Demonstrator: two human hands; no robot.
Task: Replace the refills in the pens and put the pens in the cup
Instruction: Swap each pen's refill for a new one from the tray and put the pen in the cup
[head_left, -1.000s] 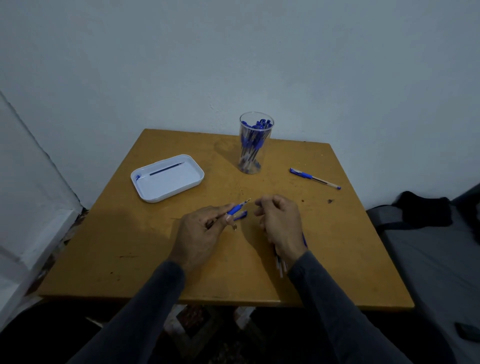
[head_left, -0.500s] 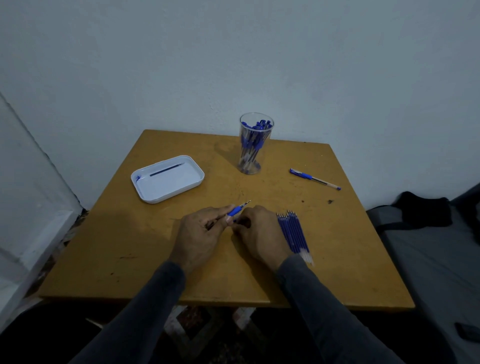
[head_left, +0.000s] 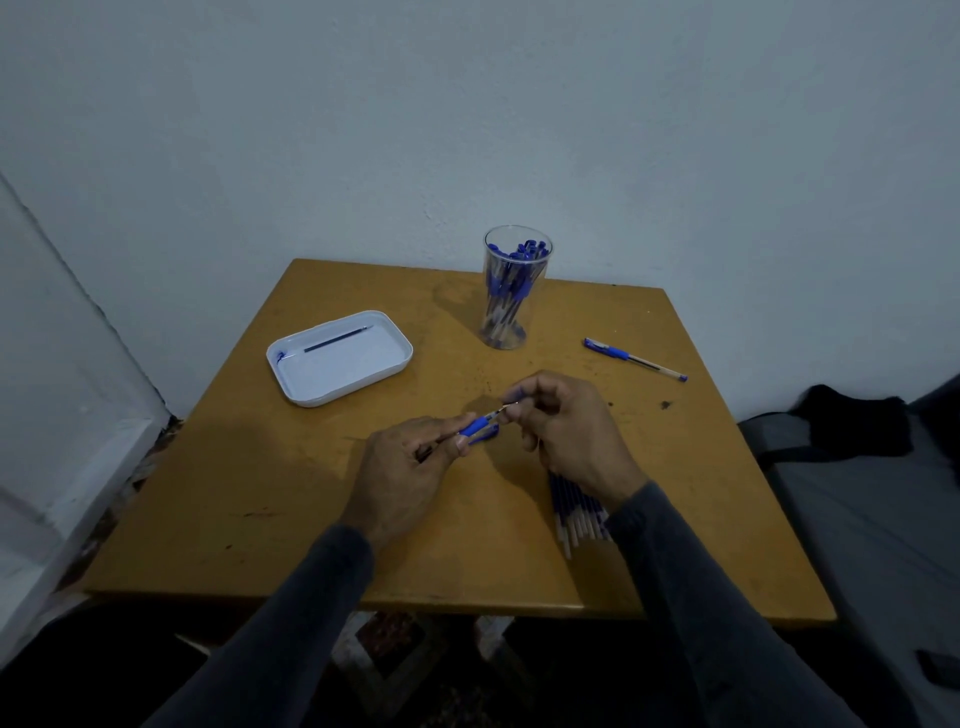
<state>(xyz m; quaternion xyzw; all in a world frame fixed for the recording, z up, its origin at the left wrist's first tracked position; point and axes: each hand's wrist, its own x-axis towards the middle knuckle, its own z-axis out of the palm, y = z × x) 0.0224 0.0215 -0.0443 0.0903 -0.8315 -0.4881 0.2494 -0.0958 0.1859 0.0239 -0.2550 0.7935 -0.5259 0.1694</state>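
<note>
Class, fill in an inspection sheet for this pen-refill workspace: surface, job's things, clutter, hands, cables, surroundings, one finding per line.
Surface: wooden table, worn, with dark specks and stains.
Job's things: clear cup upright near the far edge, holding many blue pens; white tray to its left with one dark refill in it; spare pen lying right of the cup; bundle of refills lying partly under the right wrist.
Clutter: small blue piece on the table under the held pen.
Hands: left hand grips a pen barrel; right hand pinches its tip.
Cables: nothing seen.
Surroundings: plain wall behind; grey bedding with dark cloth at right.
</note>
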